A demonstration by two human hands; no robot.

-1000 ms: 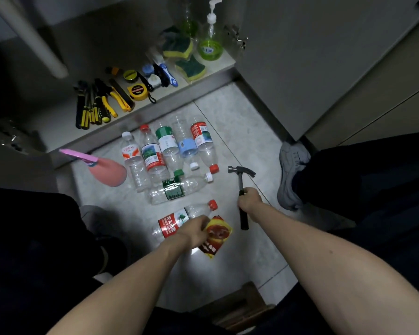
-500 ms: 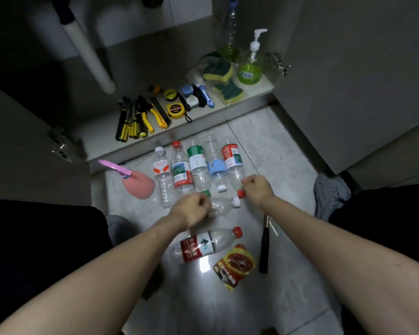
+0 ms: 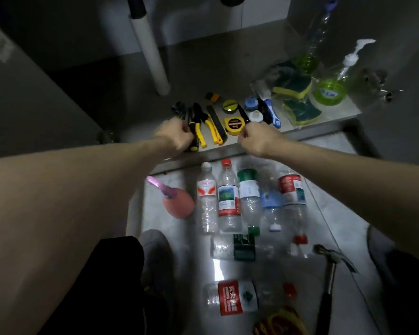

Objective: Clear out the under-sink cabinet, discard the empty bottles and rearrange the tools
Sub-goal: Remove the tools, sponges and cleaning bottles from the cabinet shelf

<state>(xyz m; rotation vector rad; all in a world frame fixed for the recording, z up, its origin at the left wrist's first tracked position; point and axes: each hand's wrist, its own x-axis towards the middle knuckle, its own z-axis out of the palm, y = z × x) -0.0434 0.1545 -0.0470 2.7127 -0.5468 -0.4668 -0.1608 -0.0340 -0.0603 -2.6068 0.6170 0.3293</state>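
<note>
Yellow-and-black hand tools (image 3: 205, 125) lie in a row on the cabinet floor (image 3: 257, 76), beside a yellow tape measure (image 3: 233, 125). My left hand (image 3: 176, 134) lies over the leftmost tools, fingers curled at their handles. My right hand (image 3: 257, 139) hovers curled just right of the tape measure, with nothing seen in it. Several empty plastic bottles (image 3: 228, 201) lie side by side on the floor tiles, two more (image 3: 237, 247) (image 3: 230, 298) nearer me. A hammer (image 3: 329, 274) lies at the right.
A white drain pipe (image 3: 150, 52) stands in the cabinet. Sponges (image 3: 298, 97), a green soap dispenser (image 3: 331, 90) and a blue brush (image 3: 272, 112) sit at its right. A pink funnel-like thing (image 3: 177, 201) and a red wrapper (image 3: 281, 320) lie on the floor; my shoes flank the bottles.
Both hands let go of the hammer and wrapper, passed over the bottles and moved forward up to the tool row in the cabinet. The hammer now lies on the floor.
</note>
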